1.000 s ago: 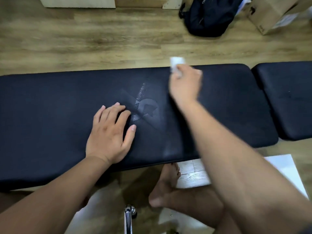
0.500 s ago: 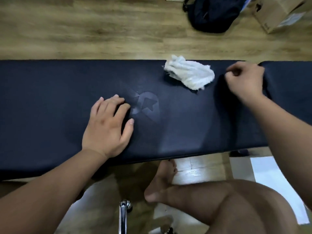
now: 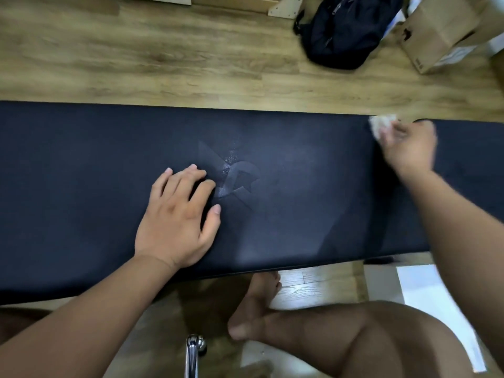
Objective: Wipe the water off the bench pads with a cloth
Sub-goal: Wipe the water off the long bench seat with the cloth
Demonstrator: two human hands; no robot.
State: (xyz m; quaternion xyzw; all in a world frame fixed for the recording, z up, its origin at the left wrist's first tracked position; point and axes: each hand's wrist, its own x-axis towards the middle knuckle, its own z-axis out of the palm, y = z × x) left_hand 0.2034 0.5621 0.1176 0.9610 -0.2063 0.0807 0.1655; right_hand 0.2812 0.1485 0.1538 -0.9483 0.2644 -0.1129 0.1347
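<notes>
Across the middle of the view runs a long black bench pad (image 3: pixel 300 192), and the left hand (image 3: pixel 177 219) lies flat on it, palm down with fingers relaxed and slightly spread, holding nothing. Its fingertips reach just short of an embossed logo (image 3: pixel 237 178) in the pad's surface. Fine bright speckles sit at the logo's upper edge; whether they are water I cannot tell. The right hand (image 3: pixel 409 148), blurred, is at the pad's far right corner with its fingers curled round a crumpled white cloth (image 3: pixel 377 126), which sticks out on the hand's left side and rests against the pad's far edge. Just beyond that hand a second black pad (image 3: pixel 471 154) begins; the hand covers the gap between the two. On the wooden floor (image 3: pixel 163 64) behind the bench lie a dark backpack (image 3: pixel 343 31) and, to its right, a cardboard box (image 3: pixel 439 36). Below the near edge of the pad show the person's bare foot (image 3: pixel 256 306) and bent leg (image 3: pixel 368 339), a chrome tube (image 3: pixel 193 353) and a white sheet (image 3: pixel 425 290) on the floor.
</notes>
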